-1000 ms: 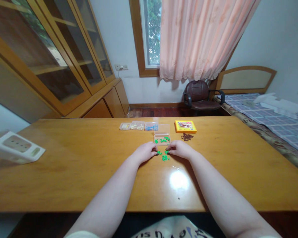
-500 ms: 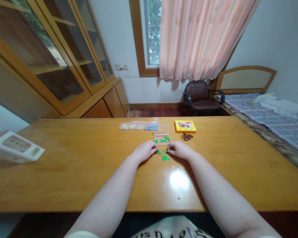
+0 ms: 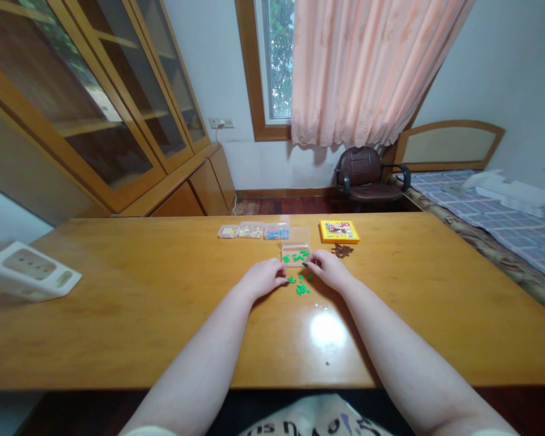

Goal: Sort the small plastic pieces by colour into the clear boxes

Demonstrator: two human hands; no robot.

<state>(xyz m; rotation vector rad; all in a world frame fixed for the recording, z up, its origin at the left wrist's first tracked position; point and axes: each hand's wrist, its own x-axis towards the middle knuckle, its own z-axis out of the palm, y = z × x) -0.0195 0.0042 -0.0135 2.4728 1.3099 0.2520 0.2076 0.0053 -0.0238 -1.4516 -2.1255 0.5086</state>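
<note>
A clear plastic box [image 3: 283, 261] with its lid tipped back stands in front of me, with several small green pieces [image 3: 298, 257] inside. Closer to me, a loose pile of green pieces [image 3: 303, 290] lies on the table. My left hand [image 3: 266, 277] rests left of the pile, its thumb and curled fingers a little apart and nothing visible between them. Over the box's front right corner, my right hand [image 3: 329, 268] has its fingers drawn together in a pinch. Whatever those fingertips hold is too small to make out.
Behind the box stand small clear boxes with blue pieces [image 3: 277, 234], cream pieces [image 3: 251, 231] and pale pieces [image 3: 228, 232]. A yellow box [image 3: 339, 232] and brown pieces [image 3: 342, 251] lie at right. A white package [image 3: 29, 269] stands far left on the wooden table [image 3: 154, 315].
My right hand has moved forward from the green pile to the box's right corner, uncovering a green piece on the table. My left thumb and fingers have parted slightly.
</note>
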